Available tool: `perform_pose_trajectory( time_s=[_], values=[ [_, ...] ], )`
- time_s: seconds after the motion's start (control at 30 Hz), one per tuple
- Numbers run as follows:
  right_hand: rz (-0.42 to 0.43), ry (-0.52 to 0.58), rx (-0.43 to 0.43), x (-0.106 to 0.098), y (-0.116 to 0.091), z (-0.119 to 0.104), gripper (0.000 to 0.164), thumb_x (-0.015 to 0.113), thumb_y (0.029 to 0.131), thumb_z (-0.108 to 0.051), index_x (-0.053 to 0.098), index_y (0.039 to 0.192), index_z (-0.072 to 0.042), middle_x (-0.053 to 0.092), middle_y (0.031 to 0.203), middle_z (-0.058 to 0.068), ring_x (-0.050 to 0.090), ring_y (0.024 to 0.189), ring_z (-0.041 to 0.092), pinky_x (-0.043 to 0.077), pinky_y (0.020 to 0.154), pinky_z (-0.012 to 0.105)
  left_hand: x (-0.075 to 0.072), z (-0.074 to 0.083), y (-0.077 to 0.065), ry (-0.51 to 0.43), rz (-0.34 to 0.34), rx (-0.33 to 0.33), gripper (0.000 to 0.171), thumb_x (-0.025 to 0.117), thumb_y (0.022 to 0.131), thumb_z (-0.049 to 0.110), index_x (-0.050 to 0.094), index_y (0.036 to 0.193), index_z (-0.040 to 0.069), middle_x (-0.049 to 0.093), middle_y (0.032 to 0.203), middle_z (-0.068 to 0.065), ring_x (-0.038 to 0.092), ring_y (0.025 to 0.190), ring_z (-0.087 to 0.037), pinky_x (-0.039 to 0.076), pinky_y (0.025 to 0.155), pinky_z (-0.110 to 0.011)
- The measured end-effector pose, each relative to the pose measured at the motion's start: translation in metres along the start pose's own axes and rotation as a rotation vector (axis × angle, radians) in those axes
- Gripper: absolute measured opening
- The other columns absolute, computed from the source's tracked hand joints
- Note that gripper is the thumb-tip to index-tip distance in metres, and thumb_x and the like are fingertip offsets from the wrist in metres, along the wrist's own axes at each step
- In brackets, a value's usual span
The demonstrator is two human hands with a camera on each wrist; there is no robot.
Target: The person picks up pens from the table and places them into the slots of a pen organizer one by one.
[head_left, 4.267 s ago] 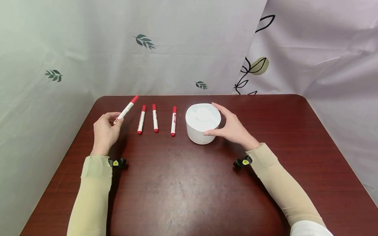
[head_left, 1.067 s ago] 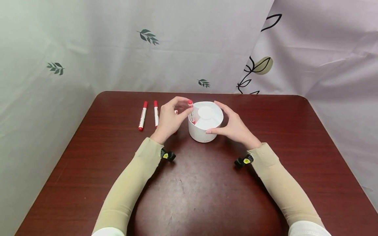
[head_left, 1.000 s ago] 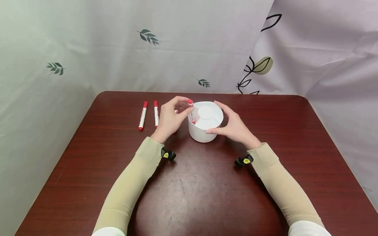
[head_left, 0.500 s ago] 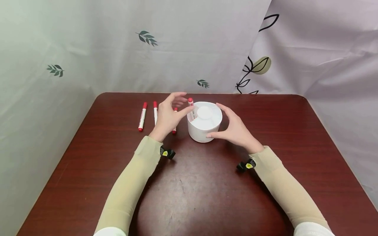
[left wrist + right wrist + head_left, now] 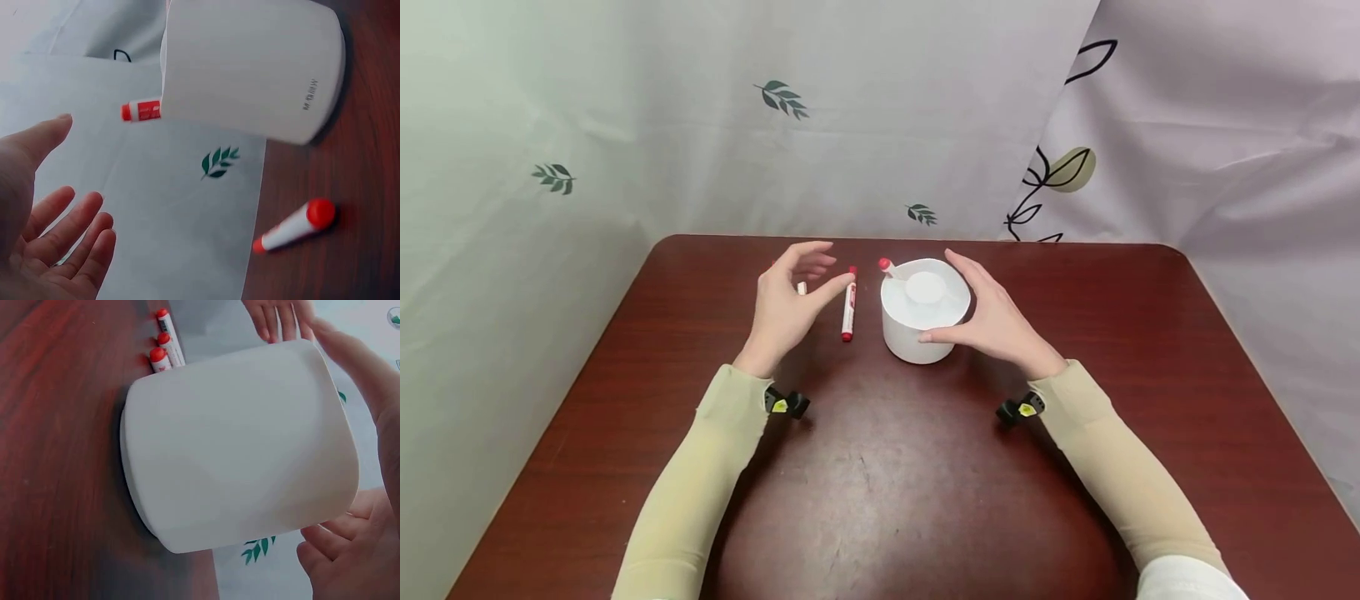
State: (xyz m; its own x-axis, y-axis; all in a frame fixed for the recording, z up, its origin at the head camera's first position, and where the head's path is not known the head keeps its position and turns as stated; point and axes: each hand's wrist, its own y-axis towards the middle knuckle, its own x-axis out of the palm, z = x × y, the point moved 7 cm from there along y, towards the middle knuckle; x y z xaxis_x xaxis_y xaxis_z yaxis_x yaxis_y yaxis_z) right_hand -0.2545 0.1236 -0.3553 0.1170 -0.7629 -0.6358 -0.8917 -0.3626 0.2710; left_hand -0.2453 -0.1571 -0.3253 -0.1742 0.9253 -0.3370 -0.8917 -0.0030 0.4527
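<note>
A white round container [image 5: 917, 340] with inner dividers and a raised round centre stands on the table. My right hand [image 5: 1000, 327] grips it from the right, thumb at the front and fingers around the back. A red-capped white marker [image 5: 891, 269] leans inside, on the container's left side, its red end above the rim, also visible in the left wrist view as a marker [image 5: 145, 110]. Left of the container is my left hand [image 5: 781, 315], holding nothing, thumb and fingers spread apart. A similar marker [image 5: 849, 310] lies between that hand and the container.
Two more markers lie left of that one, mostly hidden behind my left hand in the head view; a marker [image 5: 168, 325] of these shows in the right wrist view. Behind the dark red wooden table [image 5: 865, 467] hangs a pale curtain [image 5: 850, 150] with leaf prints.
My left hand brought a marker from the left to the container, let go of it, and has moved back left. The marker now leans lower inside. The right hand stays at the container.
</note>
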Motion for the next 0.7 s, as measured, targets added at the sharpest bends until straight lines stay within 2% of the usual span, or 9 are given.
perform_pose_trajectory(
  time_s=[0.17, 0.37, 0.57, 0.7],
  values=[
    [-0.011, 0.004, 0.025, 0.001, 0.003, 0.003, 0.116, 0.096, 0.063, -0.052, 0.038, 0.158, -0.021, 0.04, 0.155, -0.006, 0.041, 0.137, 0.014, 0.037, 0.111, 0.045, -0.02, -0.01, -0.006, 0.032, 0.018, -0.015, 0.046, 0.086, 0.085, 0.031, 0.069, 0.126, 0.021, 0.071, 0.109, 0.001, 0.064, 0.101, -0.013, 0.051, 0.094, -0.047],
    [-0.004, 0.006, 0.055, 0.002, 0.001, 0.007, 0.113, 0.095, 0.062, -0.053, 0.04, 0.157, -0.022, 0.045, 0.151, -0.002, 0.044, 0.133, 0.017, 0.038, 0.109, 0.045, -0.039, -0.025, -0.013, 0.082, 0.023, -0.061, 0.049, 0.084, 0.086, 0.036, 0.067, 0.128, 0.017, 0.071, 0.109, 0.002, 0.065, 0.102, -0.015, 0.051, 0.093, -0.038],
    [0.008, 0.034, 0.077, 0.003, 0.0, 0.011, 0.11, 0.094, 0.063, -0.055, 0.042, 0.156, -0.026, 0.048, 0.147, -0.005, 0.046, 0.13, 0.016, 0.041, 0.106, 0.045, -0.055, -0.038, -0.016, 0.14, 0.048, -0.099, 0.05, 0.083, 0.086, 0.042, 0.067, 0.128, 0.019, 0.071, 0.112, 0.002, 0.064, 0.104, -0.014, 0.051, 0.09, -0.032],
    [0.008, 0.041, 0.084, 0.004, 0.0, 0.012, 0.109, 0.095, 0.063, -0.054, 0.042, 0.155, -0.027, 0.048, 0.146, -0.006, 0.046, 0.129, 0.015, 0.041, 0.106, 0.044, -0.064, -0.049, -0.015, 0.146, 0.062, -0.132, 0.052, 0.083, 0.086, 0.042, 0.067, 0.129, 0.016, 0.071, 0.112, 0.0, 0.065, 0.103, -0.016, 0.051, 0.09, -0.027]
  ],
)
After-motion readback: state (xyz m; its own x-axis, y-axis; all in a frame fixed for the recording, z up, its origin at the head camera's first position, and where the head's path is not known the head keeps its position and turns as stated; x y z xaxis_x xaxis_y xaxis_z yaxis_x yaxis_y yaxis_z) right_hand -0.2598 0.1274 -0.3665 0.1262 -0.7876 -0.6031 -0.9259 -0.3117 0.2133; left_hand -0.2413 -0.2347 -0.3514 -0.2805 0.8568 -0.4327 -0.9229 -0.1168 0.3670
